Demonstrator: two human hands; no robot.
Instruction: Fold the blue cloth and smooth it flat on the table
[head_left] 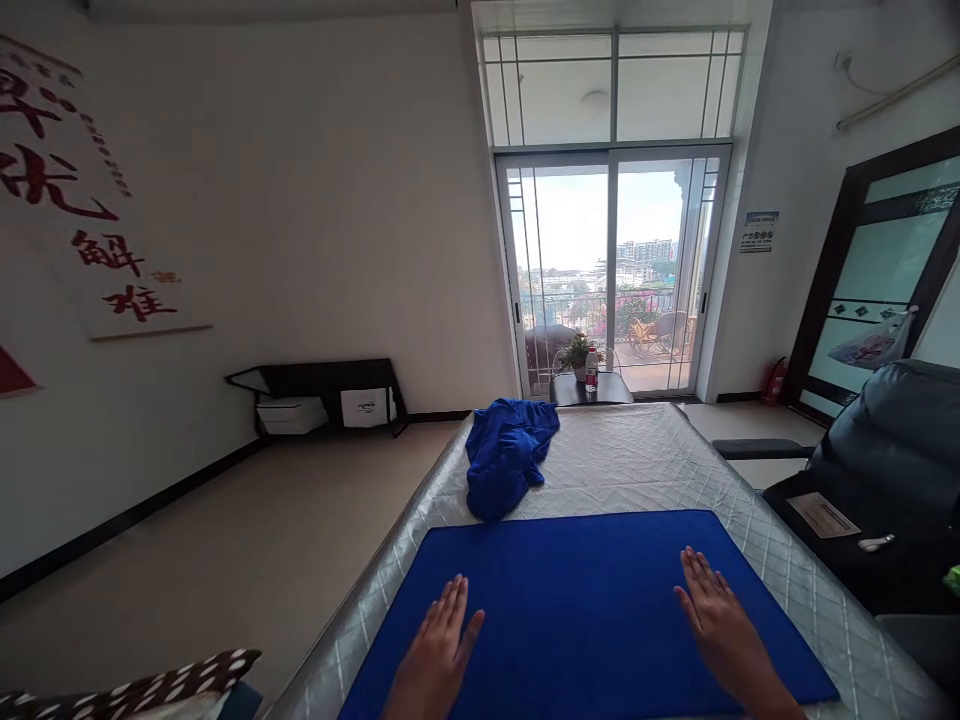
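Note:
A flat blue cloth lies spread over the near part of a silver-grey quilted mattress. Over its left half is my left hand, fingers stretched out together and thumb apart, holding nothing. My right hand is over the right half, likewise flat with the thumb out and nothing in it. Whether either palm presses on the cloth or hovers just above, I cannot tell. Beyond the cloth's far left edge sits a crumpled heap of blue fabric.
Past the mattress's far end, a small dark table bears a bottle and a potted plant. A dark armchair stands close on the right. At lower left is a brown-and-white patterned cushion. White boxes rest by the left wall.

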